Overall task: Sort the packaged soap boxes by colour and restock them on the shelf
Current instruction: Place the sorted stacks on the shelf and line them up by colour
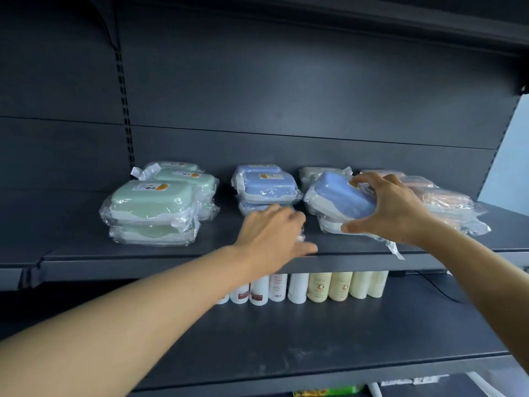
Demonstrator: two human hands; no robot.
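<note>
Plastic-wrapped soap boxes stand in colour groups on the dark shelf (120, 253). Green boxes (151, 200) are stacked at the left, a blue stack (269, 186) sits in the middle, and pink boxes (442, 200) are at the right. My right hand (392, 209) grips a tilted blue soap box (340, 197) that lies on top of a white box (329, 224); another pale box (312, 173) sits behind. My left hand (274, 233) reaches over the shelf's front just before the blue stack, its fingers loosely bent, holding nothing I can make out.
Below the shelf, a row of white bottles (259, 290) and cream bottles (340, 285) stands at the back of the lower shelf (315, 339). A black cable (440, 290) trails at the right. The shelf's back panel (286, 96) is dark.
</note>
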